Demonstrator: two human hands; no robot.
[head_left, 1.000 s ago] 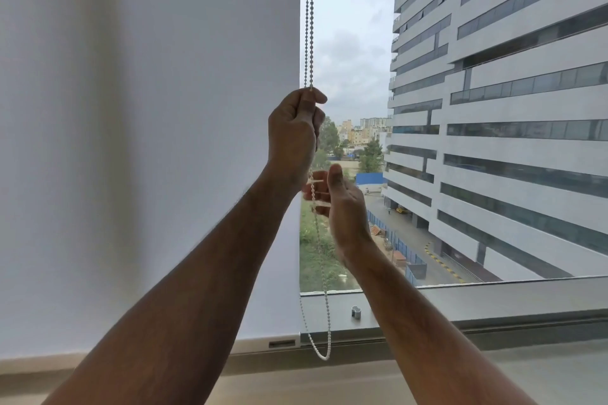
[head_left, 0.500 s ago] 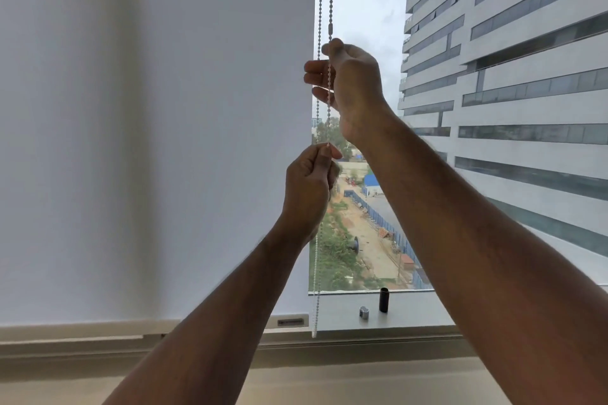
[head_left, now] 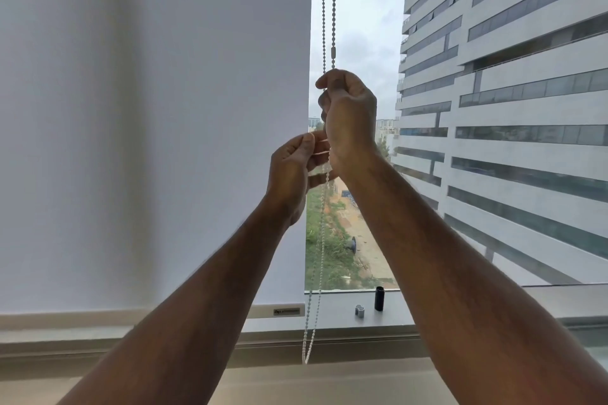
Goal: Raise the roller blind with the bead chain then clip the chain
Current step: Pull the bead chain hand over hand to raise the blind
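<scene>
The white roller blind (head_left: 154, 128) covers the left of the window; its bottom bar (head_left: 279, 310) sits just above the sill. The bead chain (head_left: 333, 10) hangs in two strands along the blind's right edge, and its loop (head_left: 307, 355) dangles below the sill. My right hand (head_left: 350, 115) is fisted on the chain, just under a small connector on the right strand. My left hand (head_left: 291, 171) is lower and to the left. Its thumb and fingers are spread loosely beside the chain, which runs past its fingertips. No chain clip is visible.
A small black cylinder (head_left: 379, 298) and a small silver fitting (head_left: 360, 311) stand on the window sill (head_left: 332, 316), right of the chain. Through the glass are a large office building (head_left: 510, 108) and ground far below.
My right hand has come down with the chain, level with the left hand's fingers. My left hand has loosened from its pinch. The blind's bottom bar sits slightly higher in view.
</scene>
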